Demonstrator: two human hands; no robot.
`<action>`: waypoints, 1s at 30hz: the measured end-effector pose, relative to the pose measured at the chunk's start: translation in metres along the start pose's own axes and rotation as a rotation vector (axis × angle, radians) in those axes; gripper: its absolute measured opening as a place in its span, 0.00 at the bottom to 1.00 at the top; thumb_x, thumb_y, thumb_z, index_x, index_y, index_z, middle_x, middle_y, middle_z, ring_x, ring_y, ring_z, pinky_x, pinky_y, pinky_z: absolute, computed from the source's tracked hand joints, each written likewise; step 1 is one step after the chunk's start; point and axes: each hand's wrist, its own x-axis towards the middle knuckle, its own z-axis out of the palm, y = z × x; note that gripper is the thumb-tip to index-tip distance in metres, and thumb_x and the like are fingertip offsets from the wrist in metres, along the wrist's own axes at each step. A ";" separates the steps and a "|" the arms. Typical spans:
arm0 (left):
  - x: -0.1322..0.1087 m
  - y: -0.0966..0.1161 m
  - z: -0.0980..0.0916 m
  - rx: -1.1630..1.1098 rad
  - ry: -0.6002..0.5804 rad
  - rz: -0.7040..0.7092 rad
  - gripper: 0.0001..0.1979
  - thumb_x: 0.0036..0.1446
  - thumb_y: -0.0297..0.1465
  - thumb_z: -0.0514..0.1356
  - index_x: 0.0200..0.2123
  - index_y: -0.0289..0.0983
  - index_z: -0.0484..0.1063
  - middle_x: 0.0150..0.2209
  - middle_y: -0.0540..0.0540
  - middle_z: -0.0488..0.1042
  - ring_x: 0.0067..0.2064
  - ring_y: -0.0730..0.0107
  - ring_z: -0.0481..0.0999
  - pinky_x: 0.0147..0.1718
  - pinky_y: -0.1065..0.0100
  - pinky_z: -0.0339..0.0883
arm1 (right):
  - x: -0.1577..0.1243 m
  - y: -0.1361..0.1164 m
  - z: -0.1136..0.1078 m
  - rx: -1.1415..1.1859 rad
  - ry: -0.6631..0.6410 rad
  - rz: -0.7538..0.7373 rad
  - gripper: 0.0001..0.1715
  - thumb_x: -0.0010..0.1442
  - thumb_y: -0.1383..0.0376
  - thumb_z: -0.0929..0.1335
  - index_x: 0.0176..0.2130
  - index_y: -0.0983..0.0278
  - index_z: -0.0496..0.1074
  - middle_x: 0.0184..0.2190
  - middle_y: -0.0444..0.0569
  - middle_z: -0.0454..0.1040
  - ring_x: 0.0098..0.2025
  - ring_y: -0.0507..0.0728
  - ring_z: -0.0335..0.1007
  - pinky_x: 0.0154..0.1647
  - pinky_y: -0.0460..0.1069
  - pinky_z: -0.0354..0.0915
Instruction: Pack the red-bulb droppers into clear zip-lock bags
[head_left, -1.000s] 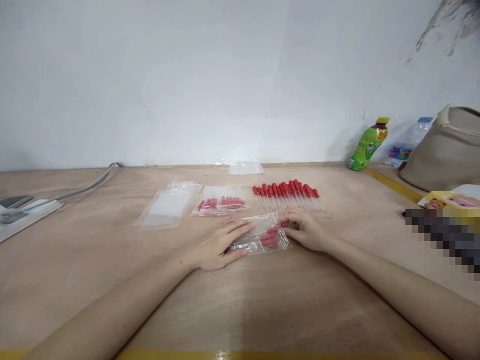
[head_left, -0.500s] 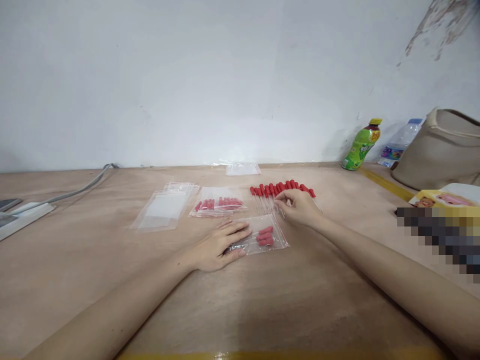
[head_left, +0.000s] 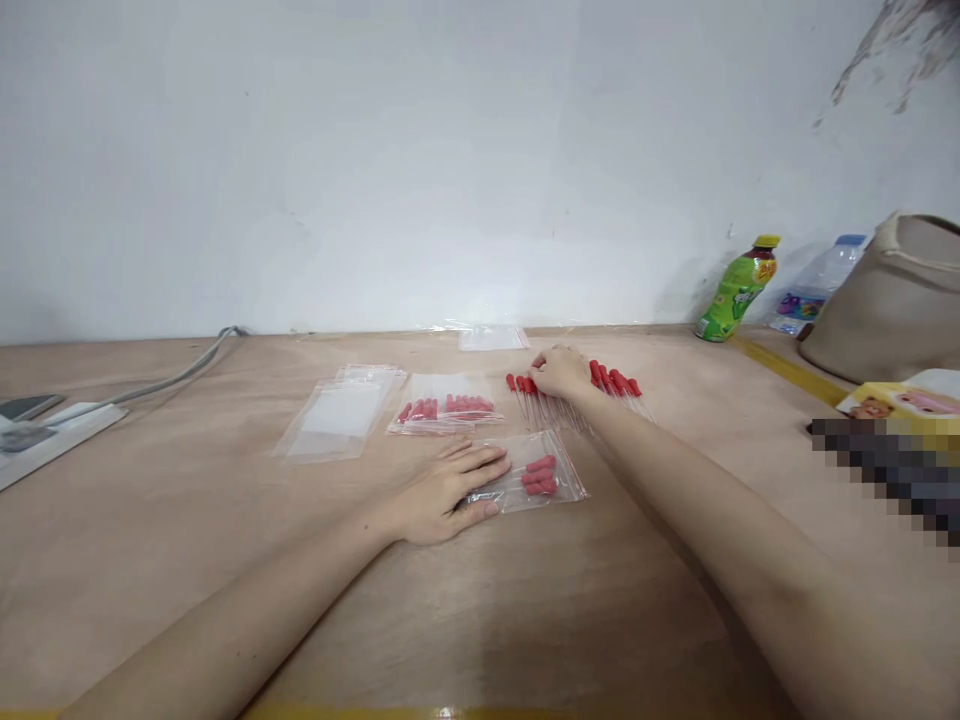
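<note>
My left hand [head_left: 450, 493] lies flat, fingers stretched out, on a clear zip bag [head_left: 566, 480] that has several red-bulbed droppers [head_left: 540, 474] inside. Farther back, my right hand [head_left: 561, 372] reaches over a row of loose droppers [head_left: 616, 380] with red rubber bulbs and thin clear stems. Its thumb and fingers close around a red bulb in that row, and the hand covers the row's middle. Left of the row lie filled zip bags [head_left: 450, 408], with red bulbs showing through them.
Flat clear bags [head_left: 330, 415] lie on the left, and another bag [head_left: 493, 339] lies by the wall. A grey cable [head_left: 187, 367] runs to a white strip at far left. At right stand a green bottle [head_left: 739, 290], a clear bottle [head_left: 821, 285] and a beige bag [head_left: 885, 300].
My right hand has moved away from me and a little left, from the stems to the bulbs of the row. My left hand keeps its place on the zip bag. The view has shifted slightly.
</note>
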 end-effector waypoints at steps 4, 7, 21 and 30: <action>0.000 -0.001 0.000 0.011 -0.020 -0.006 0.25 0.62 0.40 0.47 0.60 0.41 0.48 0.61 0.45 0.50 0.62 0.62 0.49 0.59 0.55 0.41 | -0.003 0.012 -0.017 0.368 0.014 0.050 0.11 0.54 0.60 0.63 0.35 0.65 0.67 0.31 0.51 0.72 0.34 0.55 0.66 0.36 0.50 0.59; 0.000 -0.002 0.000 0.005 -0.018 0.002 0.25 0.62 0.40 0.47 0.61 0.42 0.48 0.61 0.45 0.49 0.62 0.64 0.48 0.59 0.56 0.40 | -0.022 0.027 -0.032 0.702 0.067 0.018 0.12 0.56 0.57 0.62 0.35 0.63 0.60 0.26 0.46 0.71 0.25 0.50 0.63 0.27 0.46 0.59; 0.000 -0.002 0.003 0.024 0.008 0.022 0.26 0.63 0.40 0.46 0.62 0.44 0.42 0.62 0.47 0.49 0.62 0.64 0.49 0.59 0.55 0.40 | -0.101 0.062 -0.020 1.258 -0.204 0.128 0.21 0.45 0.53 0.70 0.34 0.60 0.60 0.28 0.44 0.71 0.27 0.51 0.69 0.32 0.50 0.66; -0.001 -0.001 0.001 -0.003 0.015 0.030 0.27 0.63 0.39 0.47 0.62 0.43 0.40 0.61 0.46 0.50 0.61 0.63 0.50 0.59 0.55 0.41 | -0.108 0.059 -0.024 0.665 -0.307 -0.365 0.12 0.51 0.58 0.66 0.35 0.62 0.72 0.30 0.46 0.72 0.30 0.52 0.64 0.33 0.49 0.62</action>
